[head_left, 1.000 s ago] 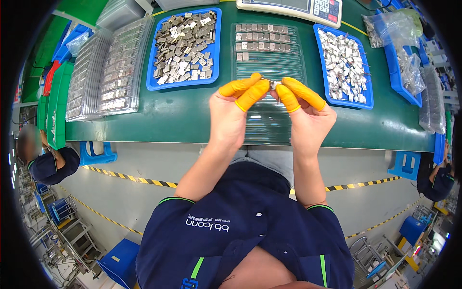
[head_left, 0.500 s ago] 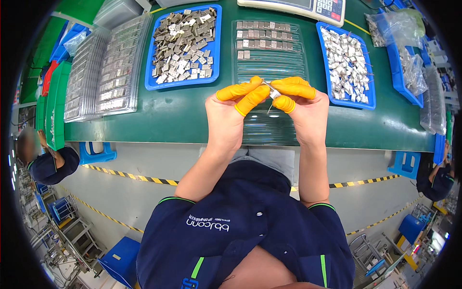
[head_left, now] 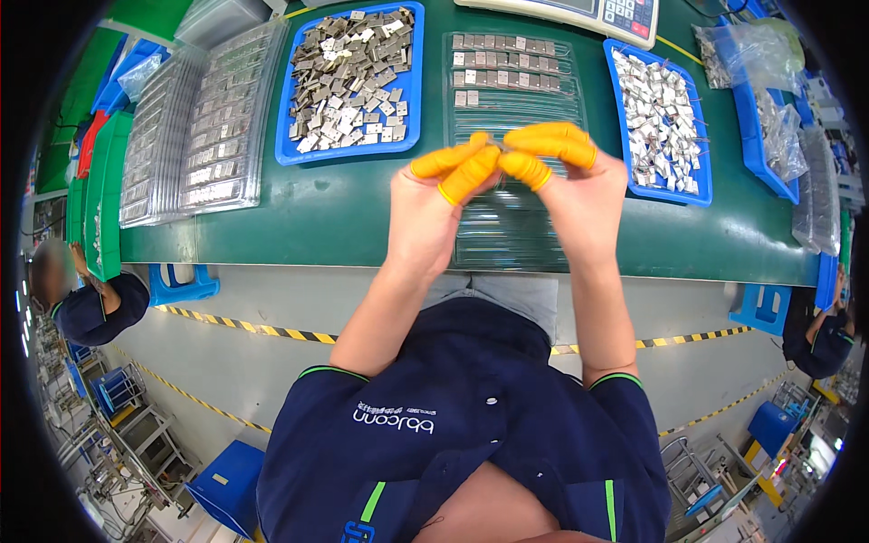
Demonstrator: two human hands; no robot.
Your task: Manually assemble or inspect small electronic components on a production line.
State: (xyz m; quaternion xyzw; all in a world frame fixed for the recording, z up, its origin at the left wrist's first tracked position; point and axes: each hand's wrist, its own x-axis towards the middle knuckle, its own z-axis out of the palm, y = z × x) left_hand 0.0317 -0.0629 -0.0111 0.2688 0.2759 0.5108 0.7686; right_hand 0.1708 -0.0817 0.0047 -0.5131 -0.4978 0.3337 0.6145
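Observation:
My left hand (head_left: 425, 204) and my right hand (head_left: 579, 185), both with yellow finger cots on thumbs and fingers, meet above the clear plastic blister tray (head_left: 516, 113). Their fingertips close on a small metal connector part (head_left: 495, 143), mostly hidden between them and slightly blurred. In the tray's far part lie rows of small silver connector shells (head_left: 507, 61); its nearer slots show bare ridges. To the left, a blue tray (head_left: 282, 145) is heaped with loose metal shells (head_left: 348, 81). On the right, another blue tray (head_left: 631, 188) holds white connector pieces with thin metal leads (head_left: 659, 118).
Filled clear blister trays (head_left: 222, 127) stand stacked on the left, beside a green bin (head_left: 109, 195). A weighing scale (head_left: 625, 14) sits at the far edge. Bagged parts (head_left: 769, 127) lie at the far right. Other people (head_left: 100, 308) work at both sides.
Both hands have turned the small part and shifted it slightly up and left; less of it shows now. My right hand has tilted. The view has moved slightly.

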